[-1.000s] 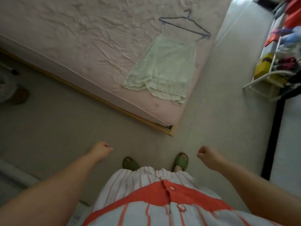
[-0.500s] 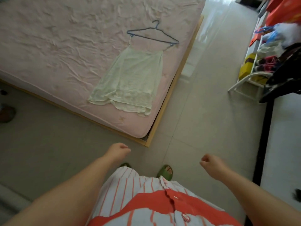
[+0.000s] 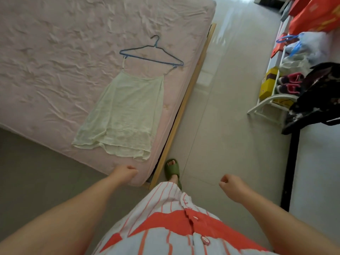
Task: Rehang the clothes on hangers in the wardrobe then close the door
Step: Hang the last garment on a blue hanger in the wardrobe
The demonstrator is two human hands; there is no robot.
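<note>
On the pink mattress [image 3: 55, 57], near its right-hand edge, a pale green camisole top [image 3: 125, 115] lay flat and spread out. Its two thin straps were looped on a blue wire hanger [image 3: 152, 56], which rested on the sheet just above the garment with its hook pointing away from the wearer. The hem reached close to the mattress's near corner. A wooden bed frame [image 3: 185, 105] showed along the right side of the mattress.

The person stood at that corner, on a pale tiled floor [image 3: 230, 107]. The left hand [image 3: 127, 173] hung over the mattress's near edge, its grip loosely curled into a fist with nothing in it; whether it touched the sheet could not be told. The right hand [image 3: 231, 184] hovered over the floor, well apart from the bed, its grip likewise curled and empty. Neither hand touched the top or hanger.

One foot in a green slide sandal [image 3: 172, 169] was planted just beside the bed frame. A red-and-white striped garment [image 3: 165, 227] covered the person's front.

Along the right wall stood a white shoe rack [image 3: 272, 100] holding shoes and a yellow box [image 3: 269, 83], with plastic bags [image 3: 301, 46] above. Dark patterned cloth [image 3: 316, 94] hung over a black frame [image 3: 292, 162].
</note>
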